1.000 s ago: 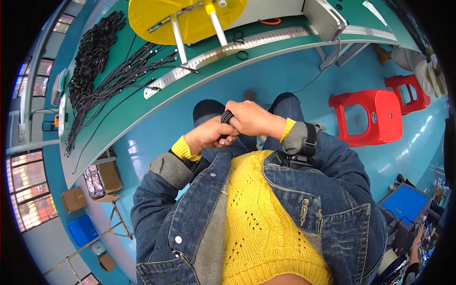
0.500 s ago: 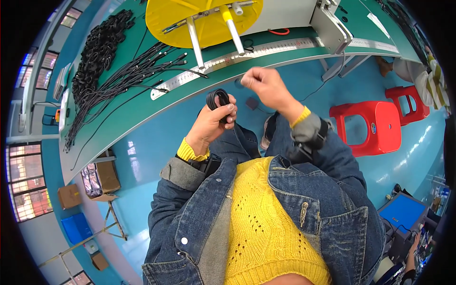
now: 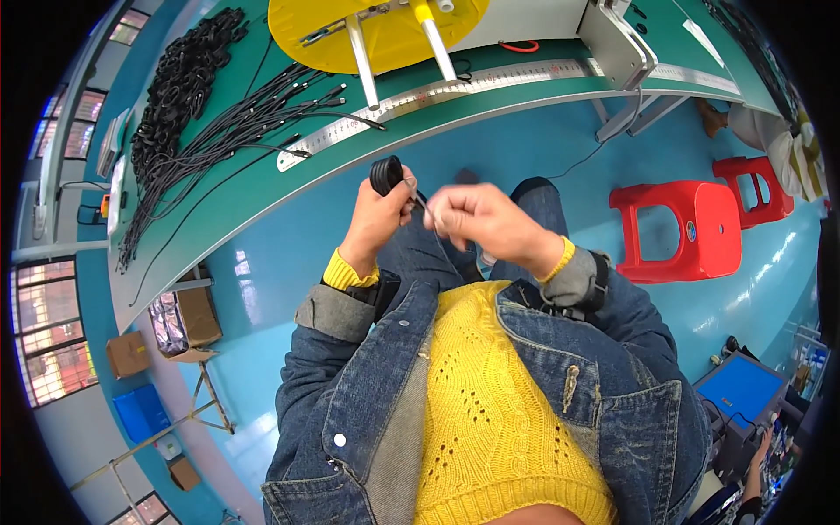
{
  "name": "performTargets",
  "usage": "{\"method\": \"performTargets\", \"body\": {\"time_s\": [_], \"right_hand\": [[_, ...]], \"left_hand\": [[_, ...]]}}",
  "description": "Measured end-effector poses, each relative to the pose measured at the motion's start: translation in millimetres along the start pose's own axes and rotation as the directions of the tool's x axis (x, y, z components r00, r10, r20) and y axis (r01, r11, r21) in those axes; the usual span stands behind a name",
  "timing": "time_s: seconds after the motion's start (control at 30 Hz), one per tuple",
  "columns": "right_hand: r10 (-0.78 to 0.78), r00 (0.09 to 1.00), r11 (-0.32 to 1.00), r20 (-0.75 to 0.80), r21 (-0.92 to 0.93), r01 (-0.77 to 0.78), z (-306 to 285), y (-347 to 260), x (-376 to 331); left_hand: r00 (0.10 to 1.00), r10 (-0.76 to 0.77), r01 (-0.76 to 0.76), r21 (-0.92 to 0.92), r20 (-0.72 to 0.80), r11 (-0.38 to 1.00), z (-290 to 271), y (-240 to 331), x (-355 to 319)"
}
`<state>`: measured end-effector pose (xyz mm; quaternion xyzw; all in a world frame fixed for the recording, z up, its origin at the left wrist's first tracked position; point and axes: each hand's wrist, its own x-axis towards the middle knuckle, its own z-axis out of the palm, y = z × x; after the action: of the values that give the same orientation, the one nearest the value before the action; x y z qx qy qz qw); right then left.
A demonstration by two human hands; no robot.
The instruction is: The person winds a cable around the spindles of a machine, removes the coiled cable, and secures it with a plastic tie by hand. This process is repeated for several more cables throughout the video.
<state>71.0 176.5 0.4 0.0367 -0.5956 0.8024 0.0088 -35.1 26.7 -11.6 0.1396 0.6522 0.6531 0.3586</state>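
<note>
My left hand (image 3: 378, 214) is closed around a small coil of black cable (image 3: 386, 175), its loops standing up out of the fist. Close beside it on the right, my right hand (image 3: 477, 219) has its fingers pinched together at a stretch of the same cable that runs out of the coil. Those fingertips are slightly smeared by motion, and the cable's end is hidden. Both hands are over my lap, in front of the bench edge. On the green bench lies a spread bundle of straight black cables (image 3: 232, 131), their plugs toward the right.
A heap of coiled black cables (image 3: 188, 83) lies at the bench's far left. A long steel ruler (image 3: 402, 108) runs along the front edge. Behind it stand a yellow round piece with metal legs (image 3: 359, 44) and a metal bracket (image 3: 617, 48). Red stools (image 3: 700, 232) stand at right.
My right hand has come down and turned in toward my left hand, reaching the cable. The coil in my left hand has tilted and shifted slightly left.
</note>
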Motion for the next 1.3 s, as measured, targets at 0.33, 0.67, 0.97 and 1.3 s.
{"method": "performTargets", "body": {"time_s": [0.33, 0.67, 0.97, 1.3], "right_hand": [[0.306, 0.952, 0.945, 0.021, -0.124, -0.301, -38, -27, 4], [0.273, 0.958, 0.945, 0.090, -0.210, -0.250, -38, -57, 11], [0.150, 0.982, 0.651, 0.114, -0.759, -0.011, -30, -53, 16], [0.218, 0.937, 0.400, 0.275, -0.900, 0.171, -24, -33, 19]], "left_hand": [[0.974, -0.100, 0.049, 0.245, 0.202, 0.968, 17, 10, -18], [0.984, -0.078, 0.022, 0.324, 0.161, 0.946, 21, 5, -15], [0.979, -0.047, -0.046, 0.435, 0.201, 0.899, 35, 10, -13], [0.968, -0.024, -0.135, 0.599, 0.250, 0.789, 36, -7, -4]]}}
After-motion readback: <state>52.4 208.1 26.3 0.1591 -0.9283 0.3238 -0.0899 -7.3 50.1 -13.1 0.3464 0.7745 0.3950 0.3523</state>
